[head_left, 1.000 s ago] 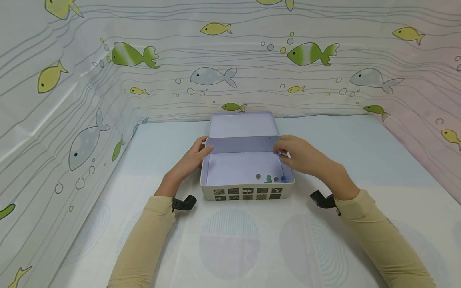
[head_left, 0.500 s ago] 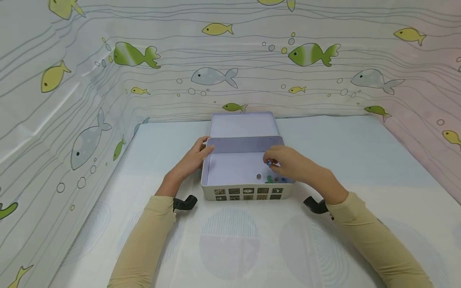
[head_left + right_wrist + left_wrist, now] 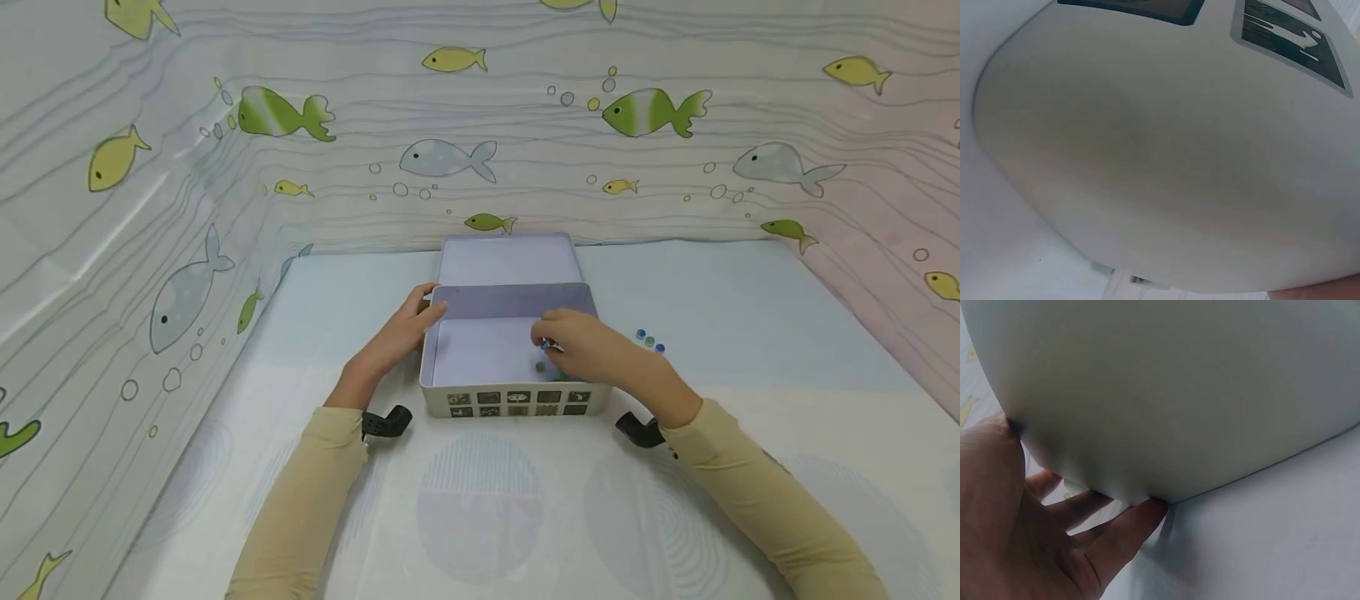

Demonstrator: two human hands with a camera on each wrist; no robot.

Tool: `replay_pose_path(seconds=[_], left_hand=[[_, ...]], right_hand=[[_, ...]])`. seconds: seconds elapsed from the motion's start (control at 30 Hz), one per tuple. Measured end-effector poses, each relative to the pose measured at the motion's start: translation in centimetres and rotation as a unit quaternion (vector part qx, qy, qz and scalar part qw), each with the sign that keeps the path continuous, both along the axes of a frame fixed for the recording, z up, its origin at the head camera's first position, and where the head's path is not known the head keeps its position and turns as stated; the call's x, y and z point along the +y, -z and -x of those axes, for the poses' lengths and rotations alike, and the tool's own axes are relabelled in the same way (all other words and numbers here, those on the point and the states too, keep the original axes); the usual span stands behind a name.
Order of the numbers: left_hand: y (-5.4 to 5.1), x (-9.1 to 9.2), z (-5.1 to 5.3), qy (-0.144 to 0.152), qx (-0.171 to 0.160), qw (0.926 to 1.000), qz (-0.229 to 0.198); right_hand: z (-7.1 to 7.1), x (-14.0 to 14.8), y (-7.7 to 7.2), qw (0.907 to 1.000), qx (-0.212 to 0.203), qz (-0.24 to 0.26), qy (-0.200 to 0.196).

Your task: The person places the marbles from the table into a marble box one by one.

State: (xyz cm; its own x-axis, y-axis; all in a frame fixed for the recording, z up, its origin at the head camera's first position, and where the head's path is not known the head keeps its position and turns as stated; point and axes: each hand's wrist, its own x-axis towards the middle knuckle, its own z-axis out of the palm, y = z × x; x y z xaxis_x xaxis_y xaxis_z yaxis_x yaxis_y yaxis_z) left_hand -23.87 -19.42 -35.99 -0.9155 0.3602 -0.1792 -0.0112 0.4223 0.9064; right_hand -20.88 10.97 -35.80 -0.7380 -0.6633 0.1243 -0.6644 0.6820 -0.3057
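An open pale tin box [image 3: 465, 367] stands on the table in the head view, its lid [image 3: 510, 260] tipped back behind it. My left hand [image 3: 405, 327] grips the box's left side, thumb over the rim and fingers outside near the back corner. In the left wrist view its fingertips [image 3: 1147, 515] touch the outer wall. Over the box's inside, my right hand [image 3: 581, 343] pinches a small blue marble [image 3: 545, 343]. Below that hand lie a brown marble [image 3: 540, 367] and a partly covered green marble [image 3: 559, 377]. The right wrist view shows mainly the box's outer wall [image 3: 1147, 162].
Right of the box, beyond my right forearm, small marbles [image 3: 649, 341] lie in a slanting row on the table, two blue and one green. A fish-printed sheet [image 3: 525, 183] rises behind and to the left of the table.
My right hand has moved left from the box's right rim to over its inside, with the blue marble still pinched. The row on the table has come into sight. My left hand has stayed put.
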Motion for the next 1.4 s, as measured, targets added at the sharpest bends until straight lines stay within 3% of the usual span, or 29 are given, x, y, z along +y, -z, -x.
replay_pose_path(seconds=[0.13, 0.37, 0.53, 0.83, 1.13, 1.4], left_hand=[[0.5, 0.1, 0.5, 0.007, -0.001, 1.0, 0.0], [3.2, -0.2, 1.9, 0.0, 0.003, 1.0, -0.003], [3.9, -0.7, 1.8, -0.012, 0.015, 0.9998, 0.009], [3.4, -1.0, 1.8, -0.018, 0.038, 0.9989, 0.022], [3.0, -0.7, 1.7, -0.009, 0.031, 0.9993, 0.02], [0.6, 0.0, 0.3, -0.005, 0.008, 0.9998, 0.019]], right_hand=[[0.0, -0.1, 0.3, 1.0, 0.0, -0.006, 0.006], [0.8, -0.7, 1.1, 0.9996, -0.024, -0.007, 0.013], [1.6, -1.5, 1.2, 0.9984, -0.055, -0.008, 0.006], [1.8, -2.0, 0.7, 0.9973, -0.062, -0.033, 0.019], [1.6, -1.7, 0.8, 0.9973, -0.048, -0.049, 0.026], [1.5, -1.6, 0.9, 0.9982, -0.039, -0.037, 0.027]])
